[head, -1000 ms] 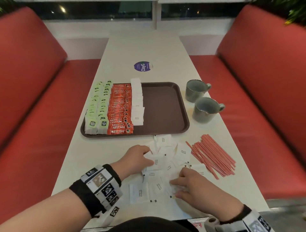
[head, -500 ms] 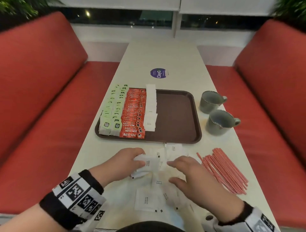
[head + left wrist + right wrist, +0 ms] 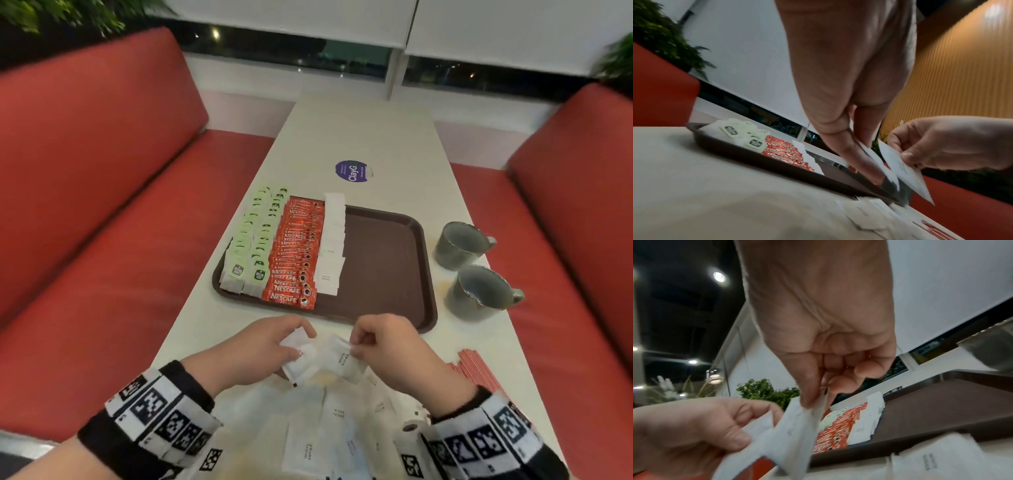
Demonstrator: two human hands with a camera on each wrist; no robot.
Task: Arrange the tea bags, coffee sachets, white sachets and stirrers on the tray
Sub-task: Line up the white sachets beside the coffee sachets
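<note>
A brown tray (image 3: pixel 387 274) holds rows of green tea bags (image 3: pixel 253 246), red coffee sachets (image 3: pixel 294 260) and white sachets (image 3: pixel 330 250); its right half is bare. Just in front of it, above the table, my left hand (image 3: pixel 298 342) grips a small bunch of white sachets (image 3: pixel 301 366). My right hand (image 3: pixel 356 346) pinches one white sachet (image 3: pixel 342 358) by its edge beside that bunch, as the right wrist view shows (image 3: pixel 797 426). Several loose white sachets (image 3: pixel 335 418) lie on the table under my wrists. Red stirrers (image 3: pixel 476 370) lie at the right, partly hidden by my right wrist.
Two grey mugs (image 3: pixel 459 245) (image 3: pixel 479 293) stand to the right of the tray. A round purple sticker (image 3: pixel 352 171) marks the white table (image 3: pixel 359 137) beyond it. Red benches (image 3: pixel 102 205) run along both sides.
Both hands have risen from the loose pile. The left one now carries gathered sachets and the right one, earlier flat on the pile, pinches a single sachet beside them.
</note>
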